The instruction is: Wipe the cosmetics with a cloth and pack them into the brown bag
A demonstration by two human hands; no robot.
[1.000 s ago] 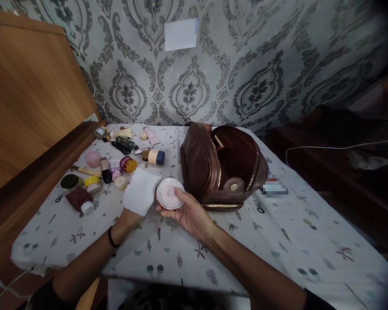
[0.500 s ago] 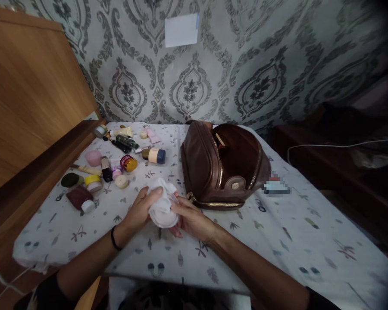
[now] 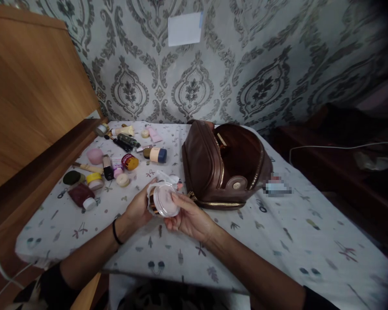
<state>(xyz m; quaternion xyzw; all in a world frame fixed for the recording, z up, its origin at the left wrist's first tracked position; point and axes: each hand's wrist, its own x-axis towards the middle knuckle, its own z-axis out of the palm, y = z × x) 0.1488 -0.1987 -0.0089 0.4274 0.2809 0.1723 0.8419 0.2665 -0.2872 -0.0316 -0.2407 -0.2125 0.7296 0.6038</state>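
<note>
Between my two hands, above the near part of the table, is a round compact (image 3: 167,202) with a clear rim, a pale pinkish face and a coppery side. A thin white wrapping (image 3: 163,177) lies along its far and left edges. My left hand (image 3: 139,206) grips the compact's left side, its fingers partly hidden behind it. My right hand (image 3: 191,216) holds the right side, with the thumb on the face and fingers beneath. Just beyond, to the right, stands a brown leather cosmetic bag (image 3: 202,165), unzipped and gaping.
Left on the patterned tablecloth (image 3: 181,275) lie several cosmetics, including a dark red bottle (image 3: 80,196), a yellow-banded jar (image 3: 95,181), an amber jar (image 3: 129,162) and a blue-capped bottle (image 3: 158,155). A wooden panel (image 3: 35,64) borders the left; a papered wall stands behind.
The white wrapping, which covered much of the compact, now sits back toward its far and left edges. More of the pale face and the coppery side shows. My left thumb has come off the front.
</note>
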